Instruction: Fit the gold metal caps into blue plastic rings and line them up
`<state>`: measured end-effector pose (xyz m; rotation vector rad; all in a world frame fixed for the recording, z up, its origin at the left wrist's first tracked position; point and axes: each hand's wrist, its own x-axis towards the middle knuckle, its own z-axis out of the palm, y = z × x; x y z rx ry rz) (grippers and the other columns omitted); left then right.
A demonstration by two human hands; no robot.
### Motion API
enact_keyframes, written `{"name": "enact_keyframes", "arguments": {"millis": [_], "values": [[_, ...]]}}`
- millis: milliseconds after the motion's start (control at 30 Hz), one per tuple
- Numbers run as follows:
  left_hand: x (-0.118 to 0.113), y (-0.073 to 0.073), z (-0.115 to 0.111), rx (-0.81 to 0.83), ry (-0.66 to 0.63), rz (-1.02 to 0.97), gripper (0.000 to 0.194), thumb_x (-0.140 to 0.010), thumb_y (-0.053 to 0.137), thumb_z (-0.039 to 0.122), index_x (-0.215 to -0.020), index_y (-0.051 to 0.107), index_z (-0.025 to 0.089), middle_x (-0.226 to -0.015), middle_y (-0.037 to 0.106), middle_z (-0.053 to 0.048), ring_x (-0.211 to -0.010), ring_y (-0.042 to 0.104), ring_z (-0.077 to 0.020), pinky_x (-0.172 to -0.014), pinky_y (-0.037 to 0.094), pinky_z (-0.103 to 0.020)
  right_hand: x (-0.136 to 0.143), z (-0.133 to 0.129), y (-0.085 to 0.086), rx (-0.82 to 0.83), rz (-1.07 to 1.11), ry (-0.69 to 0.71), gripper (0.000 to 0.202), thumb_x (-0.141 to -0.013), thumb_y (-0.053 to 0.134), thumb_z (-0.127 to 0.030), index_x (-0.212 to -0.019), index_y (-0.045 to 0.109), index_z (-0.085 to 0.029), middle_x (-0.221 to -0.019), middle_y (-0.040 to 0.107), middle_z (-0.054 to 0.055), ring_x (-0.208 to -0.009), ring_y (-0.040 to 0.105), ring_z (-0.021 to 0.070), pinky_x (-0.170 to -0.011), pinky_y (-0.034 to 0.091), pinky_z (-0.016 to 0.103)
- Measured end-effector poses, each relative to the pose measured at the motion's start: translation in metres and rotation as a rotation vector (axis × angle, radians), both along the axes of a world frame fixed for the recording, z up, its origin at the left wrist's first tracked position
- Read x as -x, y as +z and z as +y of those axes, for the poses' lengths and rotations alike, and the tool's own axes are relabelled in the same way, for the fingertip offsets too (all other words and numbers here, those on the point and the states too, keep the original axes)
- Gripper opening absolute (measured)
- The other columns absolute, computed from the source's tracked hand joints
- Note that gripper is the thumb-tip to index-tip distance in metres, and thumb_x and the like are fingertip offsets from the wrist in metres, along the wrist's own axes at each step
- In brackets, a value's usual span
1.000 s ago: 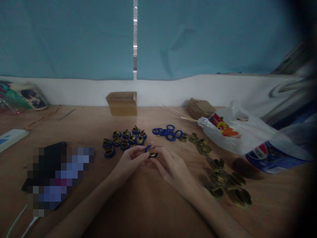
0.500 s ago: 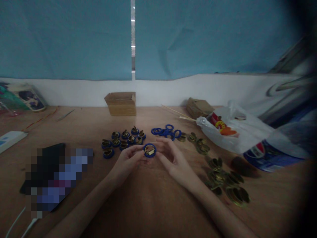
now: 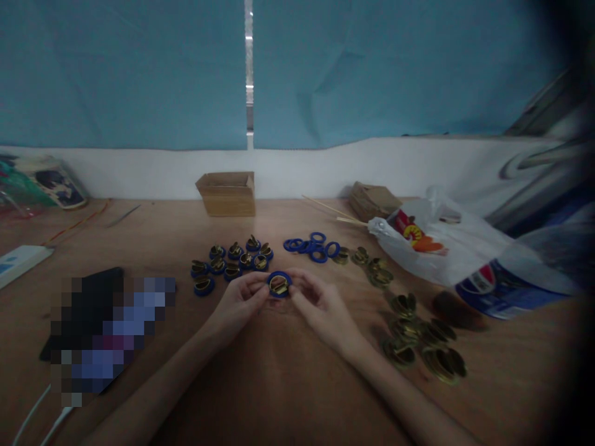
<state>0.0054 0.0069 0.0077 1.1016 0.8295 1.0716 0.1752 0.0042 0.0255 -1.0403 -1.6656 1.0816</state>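
Observation:
Between my two hands is a blue ring with a round gold metal piece (image 3: 279, 285) inside it. My left hand (image 3: 244, 297) pinches its left edge with thumb and fingers. My right hand (image 3: 318, 303) grips the right edge the same way. Left of and beyond my left hand stand several blue rings fitted with gold hinged pieces (image 3: 232, 271). Loose blue rings (image 3: 318, 254) lie in a heap beyond my right hand. Gold hinged metal pieces (image 3: 403, 328) are scattered to the right of my right arm.
An open cardboard box (image 3: 227, 201) stands against the wall, with another brown box (image 3: 374, 199) farther right. A plastic bag (image 3: 404, 263) and a Pepsi bottle (image 3: 511, 288) lie right. A pixelated phone-like object (image 3: 125, 334), cables and a white power strip (image 3: 23, 260) are left.
My right hand has moved slightly left and its fingers have closed in on the blue ring. The gold piece in the ring now sits at a different tilt.

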Motion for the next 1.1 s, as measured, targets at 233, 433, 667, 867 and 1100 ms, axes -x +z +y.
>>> {"name": "enact_keyframes", "arguments": {"millis": [233,433,667,867,1100], "values": [[0.000,-0.002,-0.001,-0.002,0.021,-0.005,0.037,-0.076,0.070,0.033,-0.106,0.065,0.010,-0.096,0.072,-0.012,-0.083,0.068,-0.0200,-0.079,0.053,-0.032,-0.001,0.000,-0.008,0.012,0.028,0.029,0.030,-0.085,0.052,-0.020,-0.115,0.059,-0.020,-0.102,0.071,0.006,-0.090,0.069,0.0185,-0.077,0.058,0.031],[0.001,-0.001,-0.001,-0.014,0.005,-0.016,0.035,-0.079,0.068,0.032,-0.106,0.064,0.011,-0.096,0.073,-0.011,-0.082,0.068,-0.0187,-0.080,0.052,-0.031,-0.001,-0.002,-0.004,-0.005,0.021,0.046,0.030,-0.086,0.051,-0.018,-0.115,0.058,-0.021,-0.107,0.070,0.006,-0.093,0.069,0.0183,-0.077,0.058,0.030],[0.002,0.000,-0.001,-0.023,0.005,-0.010,0.036,-0.076,0.070,0.032,-0.105,0.064,0.012,-0.091,0.073,-0.010,-0.079,0.069,-0.0173,-0.078,0.052,-0.029,-0.002,-0.005,0.002,-0.112,-0.114,-0.007,0.029,-0.084,0.052,-0.017,-0.112,0.059,-0.020,-0.106,0.070,0.006,-0.089,0.069,0.0178,-0.073,0.059,0.029],[0.000,0.000,-0.002,-0.039,0.000,0.000,0.029,-0.079,0.068,0.027,-0.103,0.063,0.012,-0.094,0.073,-0.008,-0.081,0.068,-0.0153,-0.076,0.052,-0.025,-0.004,-0.002,0.002,-0.060,-0.144,-0.009,0.023,-0.086,0.054,-0.023,-0.108,0.060,-0.019,-0.095,0.071,0.005,-0.083,0.069,0.0174,-0.071,0.058,0.028],[-0.002,0.003,-0.004,-0.050,-0.035,-0.002,0.024,-0.079,0.067,0.026,-0.100,0.063,0.014,-0.092,0.073,-0.008,-0.082,0.069,-0.0171,-0.075,0.052,-0.027,-0.007,0.000,0.002,-0.079,-0.220,-0.003,0.024,-0.086,0.050,-0.021,-0.107,0.061,-0.021,-0.084,0.069,0.002,-0.072,0.066,0.0162,-0.064,0.056,0.029]]}}
